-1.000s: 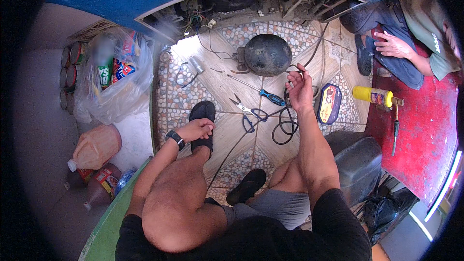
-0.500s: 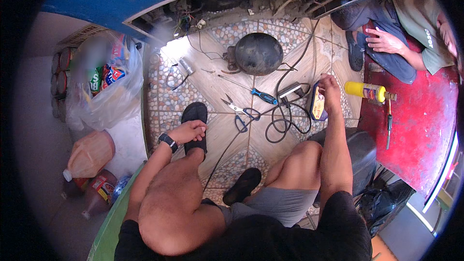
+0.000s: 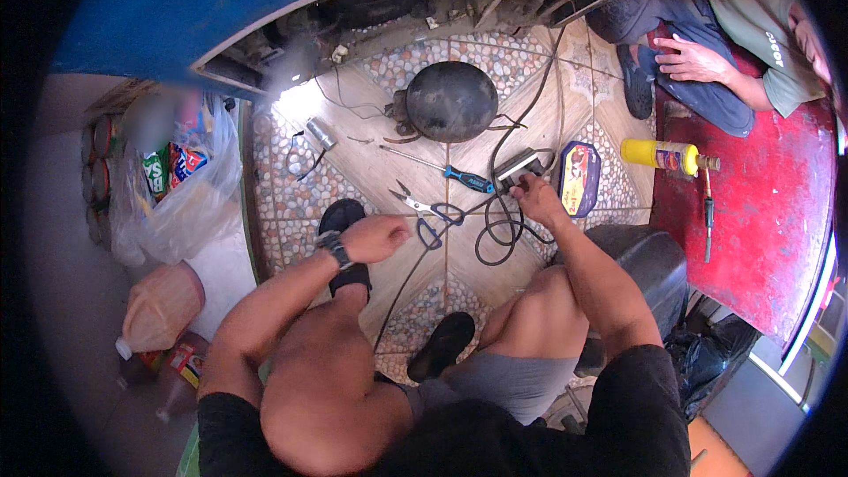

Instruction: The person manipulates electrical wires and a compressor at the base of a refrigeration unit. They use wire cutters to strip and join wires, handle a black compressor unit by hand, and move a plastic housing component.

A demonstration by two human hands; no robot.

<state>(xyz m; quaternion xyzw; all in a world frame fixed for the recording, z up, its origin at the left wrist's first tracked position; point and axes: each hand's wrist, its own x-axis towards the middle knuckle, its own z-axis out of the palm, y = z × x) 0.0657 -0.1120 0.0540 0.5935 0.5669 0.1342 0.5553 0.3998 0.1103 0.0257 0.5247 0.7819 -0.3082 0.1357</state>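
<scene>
My right hand has its fingers closed at the near end of a dark box-shaped power strip with a pale top, which lies on the tiles. Its black cord loops on the floor below. My left hand hangs with curled fingers over my left foot, and nothing shows in it. Close by lie scissors with dark blue handles, their blades partly spread. Beyond them is a screwdriver with a blue and black handle. A purple and yellow tub stands right of my right hand.
A black rounded compressor sits ahead, before a blue cabinet's open base. A small metal cylinder lies left. On a red surface rests a yellow gas canister torch; another person sits there. Bagged packages stand left.
My right hand has left the tub, moving left and down to the power strip. My left hand has shifted slightly right, toward the scissors' handles. The view has shifted a little.
</scene>
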